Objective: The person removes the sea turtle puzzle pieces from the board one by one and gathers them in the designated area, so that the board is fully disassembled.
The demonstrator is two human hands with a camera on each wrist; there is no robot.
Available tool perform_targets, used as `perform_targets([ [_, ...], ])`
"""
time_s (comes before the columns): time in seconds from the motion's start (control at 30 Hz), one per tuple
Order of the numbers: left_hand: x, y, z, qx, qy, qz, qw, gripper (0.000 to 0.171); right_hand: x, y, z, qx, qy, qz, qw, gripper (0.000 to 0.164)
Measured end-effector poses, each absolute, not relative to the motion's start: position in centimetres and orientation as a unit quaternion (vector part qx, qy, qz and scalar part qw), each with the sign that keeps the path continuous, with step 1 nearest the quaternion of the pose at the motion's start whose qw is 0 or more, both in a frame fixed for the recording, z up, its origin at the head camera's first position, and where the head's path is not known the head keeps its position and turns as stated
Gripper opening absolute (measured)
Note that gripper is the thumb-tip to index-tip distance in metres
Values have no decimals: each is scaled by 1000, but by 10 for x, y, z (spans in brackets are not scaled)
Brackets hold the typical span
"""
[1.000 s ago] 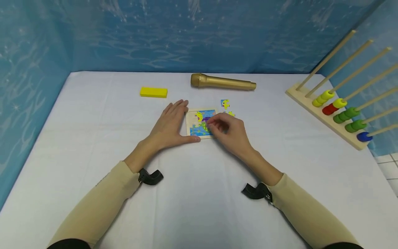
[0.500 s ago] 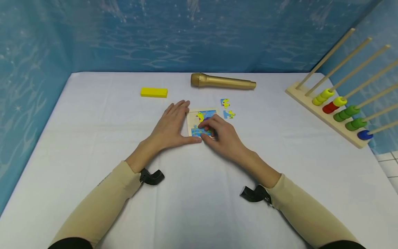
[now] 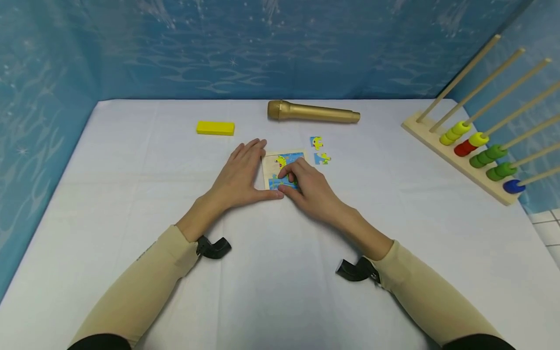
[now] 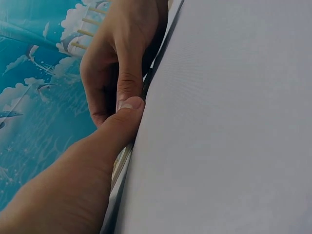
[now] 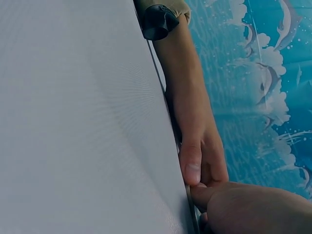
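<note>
A small jigsaw puzzle in a wooden frame (image 3: 265, 170) lies on the white table, with sea-picture pieces along its top, right and bottom. Bare wood shows at its left side. My left hand (image 3: 238, 175) lies along the left edge, fingers straight and thumb stretched along the near edge. My right hand (image 3: 312, 189) reaches over the puzzle from the right, curled thumb and index finger at a puzzle piece (image 3: 284, 182) in the lower part, mostly hidden. Two loose pieces, an upper one (image 3: 316, 142) and a lower one (image 3: 322, 158), lie right of the frame.
A yellow block (image 3: 215, 128) lies behind my left hand. Farther back is a gold microphone (image 3: 313, 112). A wooden bead abacus (image 3: 459, 158) with upright rods stands at the right. A blue sea-patterned curtain (image 3: 280, 53) borders the table's back.
My right hand has moved left and slightly nearer over the puzzle, uncovering the lower loose piece and covering the green picture part. My left hand has stayed at the frame.
</note>
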State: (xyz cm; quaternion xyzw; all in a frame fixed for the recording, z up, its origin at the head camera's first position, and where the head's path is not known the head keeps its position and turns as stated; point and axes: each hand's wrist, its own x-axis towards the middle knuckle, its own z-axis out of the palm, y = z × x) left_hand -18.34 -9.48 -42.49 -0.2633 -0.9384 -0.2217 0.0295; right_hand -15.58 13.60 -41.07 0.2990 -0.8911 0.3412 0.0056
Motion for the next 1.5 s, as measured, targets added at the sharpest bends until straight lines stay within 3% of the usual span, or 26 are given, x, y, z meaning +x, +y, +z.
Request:
perform_targets([
  [0.37,-185,-95,-424,-262,-938,-225,29,104,-159,138,-411,291,-882,372,-10,26],
  [0.6,-184,-95,-423,-262,-937,-229,23,107,-158,138,-415,300,-859,416,-1,14],
  [0.77,-184,-96,-424,-260,-938,-228,25,105,-159,137,-414,303,-846,438,6,26],
  [0.93,-184,-96,-424,-260,-937,-232,22,116,-159,137,-415,283,-843,457,6,31],
  [1.5,-184,-95,-426,-263,-937,-230,28,111,-158,139,-417,242,-831,501,4,8],
])
